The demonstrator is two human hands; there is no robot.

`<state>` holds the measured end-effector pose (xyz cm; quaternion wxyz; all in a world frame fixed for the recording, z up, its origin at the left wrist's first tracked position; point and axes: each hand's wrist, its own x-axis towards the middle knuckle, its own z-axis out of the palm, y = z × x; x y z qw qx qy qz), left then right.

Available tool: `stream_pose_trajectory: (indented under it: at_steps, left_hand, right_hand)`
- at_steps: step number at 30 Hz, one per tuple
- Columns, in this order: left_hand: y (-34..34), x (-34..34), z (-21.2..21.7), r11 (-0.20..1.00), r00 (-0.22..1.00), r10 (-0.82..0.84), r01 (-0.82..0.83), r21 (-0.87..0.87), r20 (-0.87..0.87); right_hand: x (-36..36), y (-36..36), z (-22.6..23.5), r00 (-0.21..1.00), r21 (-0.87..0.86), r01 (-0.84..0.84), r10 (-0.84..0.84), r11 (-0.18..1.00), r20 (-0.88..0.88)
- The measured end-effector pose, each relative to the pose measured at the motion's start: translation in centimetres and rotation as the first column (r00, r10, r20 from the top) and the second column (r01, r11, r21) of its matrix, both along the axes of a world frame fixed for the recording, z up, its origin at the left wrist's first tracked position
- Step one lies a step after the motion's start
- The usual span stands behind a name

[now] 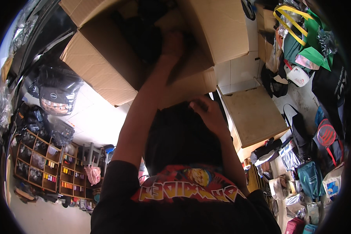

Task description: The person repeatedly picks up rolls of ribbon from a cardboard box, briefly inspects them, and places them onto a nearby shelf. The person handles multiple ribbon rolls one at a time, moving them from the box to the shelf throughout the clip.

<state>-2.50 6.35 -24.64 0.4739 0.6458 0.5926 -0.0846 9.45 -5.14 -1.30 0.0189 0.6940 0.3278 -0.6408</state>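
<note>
A big brown cardboard box (99, 68) stands in front of me with its flaps spread. My left hand (172, 45) reaches down inside it, among dark items (138, 37) that I cannot make out in the shadow. Its fingers are hidden there, so any hold is unclear. Just outside the box, by the near flap (189, 87), hovers my right hand (207, 113). Its fingers are loosely bent and apart, with nothing seen in them.
Right of the box is a wooden cabinet (255, 113). Bags, among them a green one with yellow handles (312, 39), crowd the right wall. At left are a plastic-wrapped black backpack (58, 95) and a wooden shelf (60, 167) with colourful thread spools.
</note>
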Motion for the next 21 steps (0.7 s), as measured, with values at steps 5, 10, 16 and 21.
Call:
stream_pose_trajectory:
  at_steps: [5, 10, 16, 21]
  left_hand:
    - [0.4, -6.4, 10.1, 0.653, 0.418, 0.743, -0.622, -0.432, 0.522]
    - [-0.8, -8.2, 22.5, 0.4, -0.042, 0.869, -0.525, -0.751, 0.493]
    - [-2.9, -6.7, 28.8, 0.58, 0.048, 0.741, -0.546, -0.604, 0.67]
    - [-3.6, -8.5, 31.0, 0.592, -0.177, 0.715, -0.361, -0.72, 0.676]
  right_hand:
    - [0.5, 2.9, 1.7, 0.971, 0.243, 0.228, -0.238, 0.943, 0.009]
    - [-0.9, 7.8, 4.2, 0.944, 0.576, 0.327, -0.289, 0.749, -0.16]
    - [-1.2, 9.1, 8.0, 0.94, 0.529, 0.307, -0.163, 0.791, -0.301]
    - [-1.9, 8.4, 10.5, 0.931, 0.616, 0.356, -0.209, 0.703, -0.3]
